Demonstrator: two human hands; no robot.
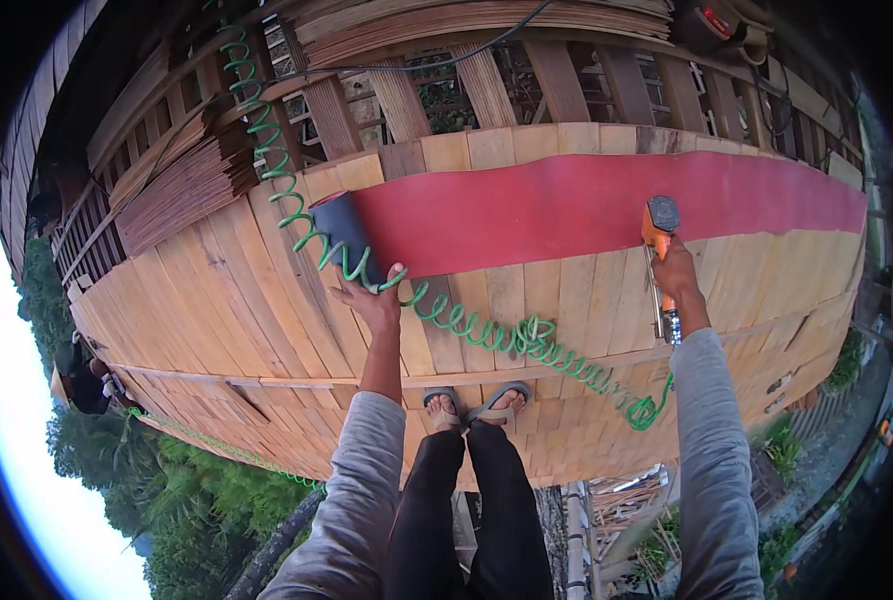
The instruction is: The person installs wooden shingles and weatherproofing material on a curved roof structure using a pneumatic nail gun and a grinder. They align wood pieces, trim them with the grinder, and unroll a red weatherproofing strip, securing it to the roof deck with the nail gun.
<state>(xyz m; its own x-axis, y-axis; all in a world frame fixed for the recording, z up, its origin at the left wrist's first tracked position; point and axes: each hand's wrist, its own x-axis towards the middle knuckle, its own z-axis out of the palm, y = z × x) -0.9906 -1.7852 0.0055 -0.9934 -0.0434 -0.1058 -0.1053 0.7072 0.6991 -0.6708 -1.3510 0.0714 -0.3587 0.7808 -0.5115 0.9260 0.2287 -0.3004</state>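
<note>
I've R hand [679,278] wrapped round the orange-and-black nail gun [656,235], L hand [375,306] half-spread at the dark-backed red sheet roll [343,217], grip unclear, nr wooden roof's [217,320] upper edge, prob. floppy, best held mid-roll.

wooden board surface [232,285] | red strip [567,210], end rolled | green coiled hose [535,338]

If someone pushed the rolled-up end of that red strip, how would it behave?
The roll would probably turn readily, being round and lying on its side. The red strip is likely floppy, since it curls tightly there and its edges wave. The left hand at the roll's lower end might check it.
</note>
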